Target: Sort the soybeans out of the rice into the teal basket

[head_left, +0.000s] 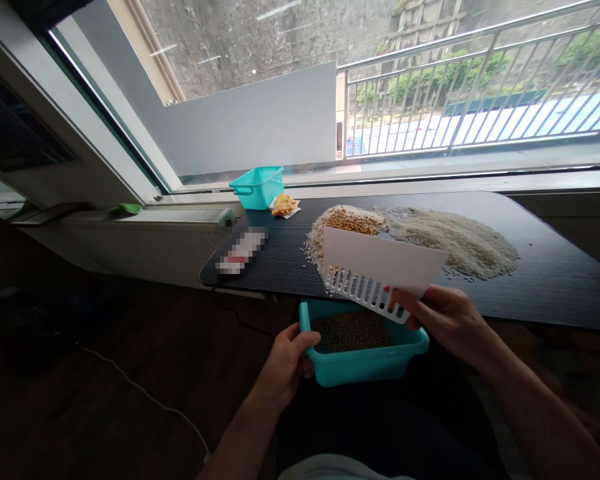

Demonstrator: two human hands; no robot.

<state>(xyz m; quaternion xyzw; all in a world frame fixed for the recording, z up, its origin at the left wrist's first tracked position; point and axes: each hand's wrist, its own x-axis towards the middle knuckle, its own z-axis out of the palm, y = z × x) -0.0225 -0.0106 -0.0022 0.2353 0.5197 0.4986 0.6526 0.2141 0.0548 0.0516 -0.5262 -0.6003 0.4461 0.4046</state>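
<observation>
Turquoise tub (365,368) of brownish beans (356,331), left hand (290,355) gripping its end, right hand (445,312) clasping slotted panel (380,259)

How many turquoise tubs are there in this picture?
2. One turquoise tub, with grains inside, is held by the left hand below the table's near edge; the second tub stands at its far left corner. Darkness below could hide others.

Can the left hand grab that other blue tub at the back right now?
Probably not: the left hand is gripping the near tub in front of the table, and the back tub stands at the far edge, so it looks both busy and too far away.
</observation>
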